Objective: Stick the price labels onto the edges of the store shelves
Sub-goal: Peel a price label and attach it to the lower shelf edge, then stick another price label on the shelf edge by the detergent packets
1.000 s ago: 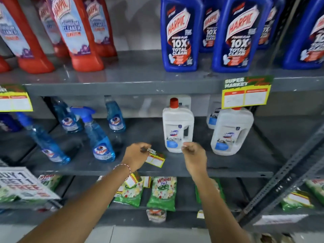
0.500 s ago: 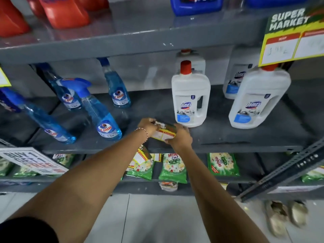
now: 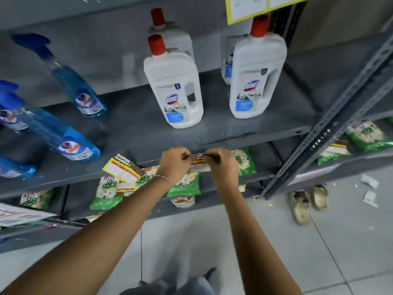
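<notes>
Since the earlier frames the view had tipped further down, so the upper shelf with the blue bottles had left the picture and the floor tiles came into sight; both hands had drawn closer to the front edge of the middle shelf [image 3: 244,136]. The left hand [image 3: 174,165] and the right hand [image 3: 221,165] were level with each other at that edge, with a price label [image 3: 198,165] stretched between them. The left fingers [image 3: 184,155] were pinching the label's left end and the right fingers [image 3: 209,155] its right end; whether its back already touched the shelf edge could not be told through the blur. A thin bracelet [image 3: 162,178] circled the left wrist.

A second price label [image 3: 122,169], yellow with "SUPER MARKET" on a dark corner, hung tilted on the same shelf edge just left of the left hand. On the shelf above stood white red-capped bottles, one [image 3: 173,88] behind the hands and another [image 3: 256,69] to the right, each with a further bottle behind it. Blue spray bottles [image 3: 73,143] stood to the left. Green detergent packets [image 3: 184,186] lay on the shelf below. A pair of sandals [image 3: 307,201] sat on the floor by the grey upright post [image 3: 331,124], with paper scraps [image 3: 369,180] nearby.
</notes>
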A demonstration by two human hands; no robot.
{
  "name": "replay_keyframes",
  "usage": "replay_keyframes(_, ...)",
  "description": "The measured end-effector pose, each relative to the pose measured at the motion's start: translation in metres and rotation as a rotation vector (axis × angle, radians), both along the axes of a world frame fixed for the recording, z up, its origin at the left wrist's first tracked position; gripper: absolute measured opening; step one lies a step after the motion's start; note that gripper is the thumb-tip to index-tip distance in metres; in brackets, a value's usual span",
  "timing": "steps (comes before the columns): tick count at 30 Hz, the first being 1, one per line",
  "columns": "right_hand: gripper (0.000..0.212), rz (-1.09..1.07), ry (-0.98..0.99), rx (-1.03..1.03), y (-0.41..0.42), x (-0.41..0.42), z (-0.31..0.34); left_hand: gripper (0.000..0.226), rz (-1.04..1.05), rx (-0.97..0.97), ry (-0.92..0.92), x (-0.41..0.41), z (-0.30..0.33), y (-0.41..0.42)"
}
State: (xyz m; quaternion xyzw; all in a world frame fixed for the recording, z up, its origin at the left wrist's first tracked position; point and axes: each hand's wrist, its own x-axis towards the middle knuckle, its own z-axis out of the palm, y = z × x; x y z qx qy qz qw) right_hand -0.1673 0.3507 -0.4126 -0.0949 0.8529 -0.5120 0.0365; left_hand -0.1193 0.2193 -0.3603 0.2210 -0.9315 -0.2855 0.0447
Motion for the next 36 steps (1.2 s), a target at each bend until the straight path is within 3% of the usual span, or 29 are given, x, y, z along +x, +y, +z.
replay_keyframes(5,0.013,-0.131,0.055,-0.038,0.046,-0.022,-0.007,0.019,-0.094,0.078,0.003,-0.031,-0.019,0.044)
replay_keyframes(16,0.011,-0.162,0.069,-0.037,0.052,-0.047,-0.002,0.041,-0.131,-0.068,-0.028,-0.055,-0.023,0.052)
replay_keyframes(19,0.024,-0.258,0.05,0.026,0.057,-0.052,0.001,0.042,-0.179,-0.15,-0.032,-0.054,-0.019,0.051)
replay_keyframes(22,0.023,-0.239,0.058,0.074,0.057,-0.055,0.003,0.041,-0.202,-0.187,-0.029,-0.049,-0.016,0.044)
replay_keyframes(27,0.012,-0.276,0.046,0.033,0.052,-0.048,0.0,0.04,-0.216,-0.156,-0.016,-0.032,-0.009,0.022)
replay_keyframes(33,0.012,-0.349,0.098,0.039,0.038,-0.03,0.005,0.009,-0.324,-0.207,-0.06,0.022,0.007,-0.051)
replay_keyframes(36,0.011,-0.2,0.16,0.008,0.009,-0.005,0.015,0.022,-0.28,-0.226,-0.092,0.055,0.02,-0.104)
